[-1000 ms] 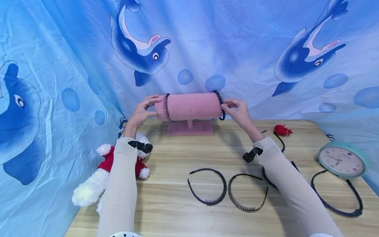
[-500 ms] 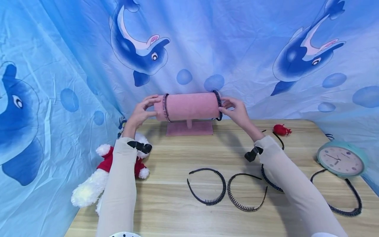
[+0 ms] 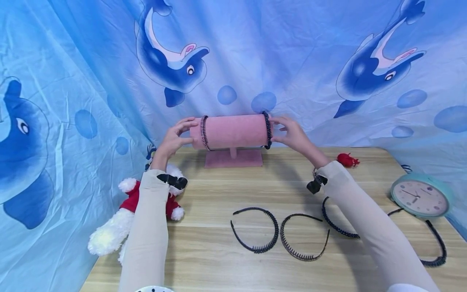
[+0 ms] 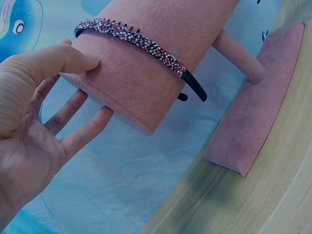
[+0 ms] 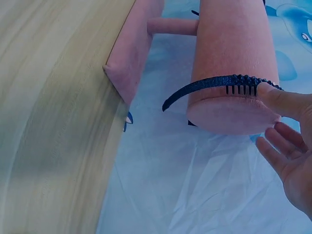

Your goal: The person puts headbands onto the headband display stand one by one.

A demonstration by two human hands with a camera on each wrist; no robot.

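Observation:
A pink plush headband stand (image 3: 235,130), a padded roll on a post and flat base, is at the back of the table. My left hand (image 3: 173,140) holds the roll's left end, thumb on the front and fingers at the end face. Just inward of that thumb, a black headband with pink and white beads (image 4: 141,43) sits over the roll. On the right end sits a dark braided headband with comb teeth (image 5: 214,84). My right hand (image 3: 292,134) has its thumb at this headband's edge, with several fingers beside the roll's end; its index finger is hidden in the right wrist view.
Several toothed headbands, including a black one (image 3: 275,231) and a brownish one (image 3: 292,249), lie on the wooden table (image 3: 208,259). To the right are a teal clock (image 3: 421,196) and a red toy (image 3: 348,160); a white plush toy (image 3: 109,233) lies left. Dolphin-print curtains hang behind.
The dark headband has shifted slightly left along the roll's right end, and my right hand has moved left with it, its thumb and fingers spread wider. My left hand stays on the roll.

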